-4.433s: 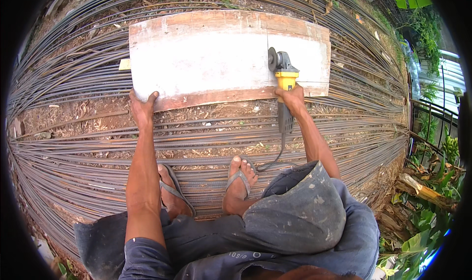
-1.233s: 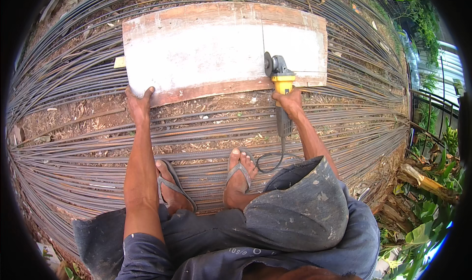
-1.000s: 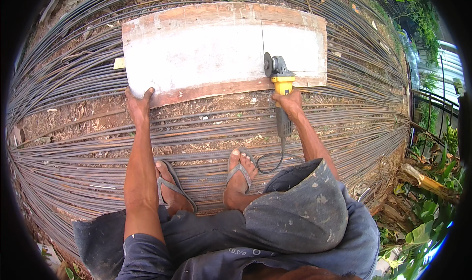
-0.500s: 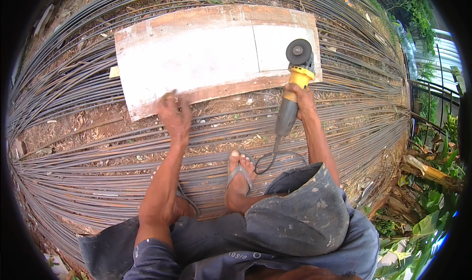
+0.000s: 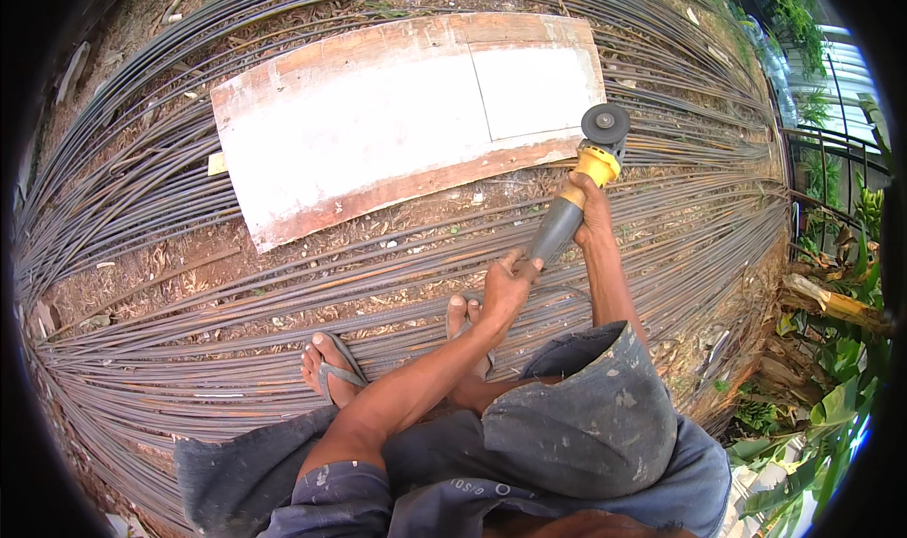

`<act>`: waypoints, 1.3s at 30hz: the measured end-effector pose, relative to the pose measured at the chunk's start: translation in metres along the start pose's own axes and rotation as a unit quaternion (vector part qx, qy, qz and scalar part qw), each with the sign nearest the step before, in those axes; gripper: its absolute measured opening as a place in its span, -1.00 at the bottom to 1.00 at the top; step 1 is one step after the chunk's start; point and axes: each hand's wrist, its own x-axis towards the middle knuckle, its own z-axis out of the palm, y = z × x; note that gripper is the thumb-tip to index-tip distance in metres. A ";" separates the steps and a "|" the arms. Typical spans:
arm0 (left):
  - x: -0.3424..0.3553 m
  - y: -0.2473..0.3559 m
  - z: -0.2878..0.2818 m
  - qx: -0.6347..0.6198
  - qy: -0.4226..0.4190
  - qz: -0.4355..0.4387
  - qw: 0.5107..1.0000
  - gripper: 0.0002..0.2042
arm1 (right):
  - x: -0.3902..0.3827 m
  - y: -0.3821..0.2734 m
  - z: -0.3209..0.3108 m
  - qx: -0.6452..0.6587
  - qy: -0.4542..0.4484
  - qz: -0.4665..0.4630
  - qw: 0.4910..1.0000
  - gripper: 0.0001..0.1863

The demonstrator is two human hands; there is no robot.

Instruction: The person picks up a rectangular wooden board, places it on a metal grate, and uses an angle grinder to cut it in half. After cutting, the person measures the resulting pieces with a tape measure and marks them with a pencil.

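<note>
My right hand (image 5: 591,212) is closed round the yellow and grey body of an angle grinder (image 5: 598,162), whose cutting disc (image 5: 606,123) faces up near the board's right end. My left hand (image 5: 514,275) is closed on the grey rear end of the grinder, at the cord end. Beyond both hands a board (image 5: 359,122) with a white face and reddish wood edges lies on the steel bars. A thin dark line runs across its right part, outlining a paler section.
Long bundles of rusty steel bars (image 5: 208,321) lie over dirt and dry leaves under my sandalled feet (image 5: 326,368). At the right stand a black metal railing (image 5: 822,151), green plants (image 5: 836,396), a broken trunk piece (image 5: 827,307) and white corrugated sheeting (image 5: 846,85).
My left hand has let go of the board and moved right onto the grinder's rear. My right hand has lifted the grinder rightward off the cut line, turning its disc upward.
</note>
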 end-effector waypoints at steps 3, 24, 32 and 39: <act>0.001 0.001 0.001 0.045 -0.045 0.044 0.997 -0.40 | -0.009 -0.006 -0.016 0.013 -0.021 0.005 1.000 -0.57; 0.019 -0.051 0.038 0.347 -0.101 0.174 0.916 -0.46 | -0.024 0.033 -0.142 -0.276 0.149 -0.028 0.949 -0.53; 0.128 0.123 -0.141 0.466 0.306 0.398 0.728 -0.65 | 0.007 0.036 -0.242 -0.388 0.121 -0.058 0.912 -0.52; 0.182 0.250 -0.288 0.730 0.369 0.305 0.488 -0.32 | 0.003 0.023 -0.218 -0.438 0.099 -0.044 0.893 -0.25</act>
